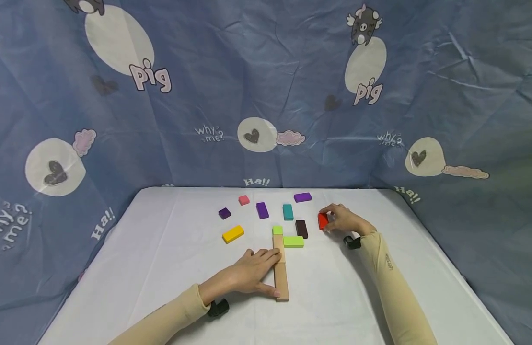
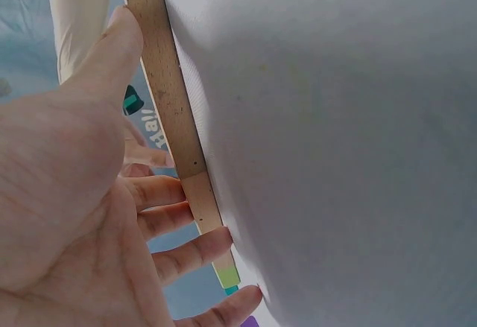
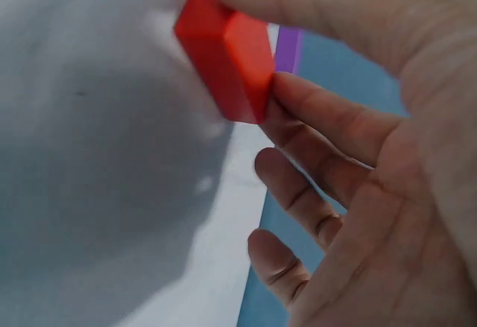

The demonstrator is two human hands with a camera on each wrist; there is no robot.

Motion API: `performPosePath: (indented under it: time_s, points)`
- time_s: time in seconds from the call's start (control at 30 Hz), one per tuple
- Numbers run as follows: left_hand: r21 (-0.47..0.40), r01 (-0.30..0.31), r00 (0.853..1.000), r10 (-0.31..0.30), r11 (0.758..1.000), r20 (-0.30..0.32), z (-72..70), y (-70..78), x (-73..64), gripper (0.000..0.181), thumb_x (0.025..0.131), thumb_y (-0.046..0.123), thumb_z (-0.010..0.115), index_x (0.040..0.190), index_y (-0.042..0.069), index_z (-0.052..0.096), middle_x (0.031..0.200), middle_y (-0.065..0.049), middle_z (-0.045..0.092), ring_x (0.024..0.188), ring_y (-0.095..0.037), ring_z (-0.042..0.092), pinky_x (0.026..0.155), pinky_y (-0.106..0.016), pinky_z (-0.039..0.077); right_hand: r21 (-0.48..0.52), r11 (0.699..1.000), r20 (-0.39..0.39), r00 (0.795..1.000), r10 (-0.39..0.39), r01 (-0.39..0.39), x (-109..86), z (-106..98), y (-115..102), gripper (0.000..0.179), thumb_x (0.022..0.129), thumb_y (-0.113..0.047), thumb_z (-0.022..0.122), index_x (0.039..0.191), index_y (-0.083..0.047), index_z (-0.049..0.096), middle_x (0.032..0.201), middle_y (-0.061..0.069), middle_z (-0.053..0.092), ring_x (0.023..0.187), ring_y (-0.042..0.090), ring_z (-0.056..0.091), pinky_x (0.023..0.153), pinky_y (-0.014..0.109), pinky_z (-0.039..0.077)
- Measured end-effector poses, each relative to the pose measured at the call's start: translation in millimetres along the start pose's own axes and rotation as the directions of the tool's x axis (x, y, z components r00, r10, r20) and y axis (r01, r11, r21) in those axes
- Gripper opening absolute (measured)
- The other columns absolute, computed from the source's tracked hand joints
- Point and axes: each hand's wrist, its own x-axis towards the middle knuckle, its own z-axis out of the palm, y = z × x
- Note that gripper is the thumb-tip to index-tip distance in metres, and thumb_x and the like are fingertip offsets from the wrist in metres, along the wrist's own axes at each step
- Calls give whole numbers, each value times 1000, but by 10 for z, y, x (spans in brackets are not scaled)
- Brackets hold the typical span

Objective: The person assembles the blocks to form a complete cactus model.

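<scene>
Two plain wooden blocks lie end to end, the nearer one (image 1: 282,282) meeting the farther one (image 1: 278,241). A small lime-green block (image 1: 277,230) touches the far end, and a longer lime-green block (image 1: 294,242) juts out to the right. My left hand (image 1: 250,271) rests along the left side of this row, thumb at the near end and fingers stretched forward; in the left wrist view the fingers (image 2: 195,256) look fairly straight against the wood. Off to the right, my right hand (image 1: 346,220) pinches a red block (image 3: 231,62) between thumb and index finger, its other fingers loosely bent.
Loose blocks lie farther back: yellow (image 1: 233,234), dark purple (image 1: 225,213), pink (image 1: 244,200), purple (image 1: 262,210), teal (image 1: 288,212), another purple (image 1: 302,197) and dark brown (image 1: 301,229). A blue patterned cloth (image 1: 266,86) hangs behind the white table (image 1: 171,268).
</scene>
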Motion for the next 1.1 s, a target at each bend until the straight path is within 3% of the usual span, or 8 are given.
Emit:
performPosePath:
  time_s: [0.17, 0.47, 0.67, 0.9, 1.1]
  points:
    - [-6, -1, 1000, 1, 1000, 3, -3, -2, -4, 103, 76, 79, 51, 154, 16, 24, 160, -1, 22, 141, -19, 32, 104, -51, 34, 59, 998, -17, 999, 37, -36, -28, 15, 12, 62, 75, -29, 81, 130, -8, 60, 126, 18, 57, 116, 35, 44, 95, 51, 40]
    - [-9, 7, 1000, -7, 1000, 5, 7, -18, -4, 103, 76, 79, 52, 154, 17, 24, 160, 0, 22, 141, -19, 31, 104, -52, 33, 20, 999, -62, 998, -25, 26, 32, 19, 10, 59, 77, -29, 81, 128, -6, 62, 128, 18, 58, 116, 34, 45, 96, 52, 40]
    - [-11, 15, 1000, -15, 1000, 10, 17, -20, -9, 103, 75, 80, 50, 154, 18, 24, 160, 0, 23, 141, -20, 31, 105, -53, 33, 35, 999, -81, 996, -22, 25, 189, 68, -56, 57, 77, -28, 80, 127, -5, 62, 126, 17, 60, 115, 34, 47, 96, 49, 40]
    - [4, 7, 1000, -7, 1000, 9, -12, -1, -11, 102, 77, 79, 51, 154, 17, 24, 160, 0, 23, 142, -19, 31, 105, -53, 33, 157, 988, -82, 997, 13, 0, 400, 142, -108, 54, 80, -20, 76, 130, -5, 60, 134, 19, 56, 118, 35, 49, 104, 54, 37]
    - [16, 2, 1000, -2, 1000, 9, -25, 12, -14, 102, 77, 78, 52, 154, 16, 24, 160, 0, 23, 142, -19, 31, 106, -55, 34, 169, 986, -110, 994, 24, -5, 512, 233, -136, 55, 81, -20, 75, 131, -6, 59, 136, 19, 54, 117, 34, 50, 105, 54, 35]
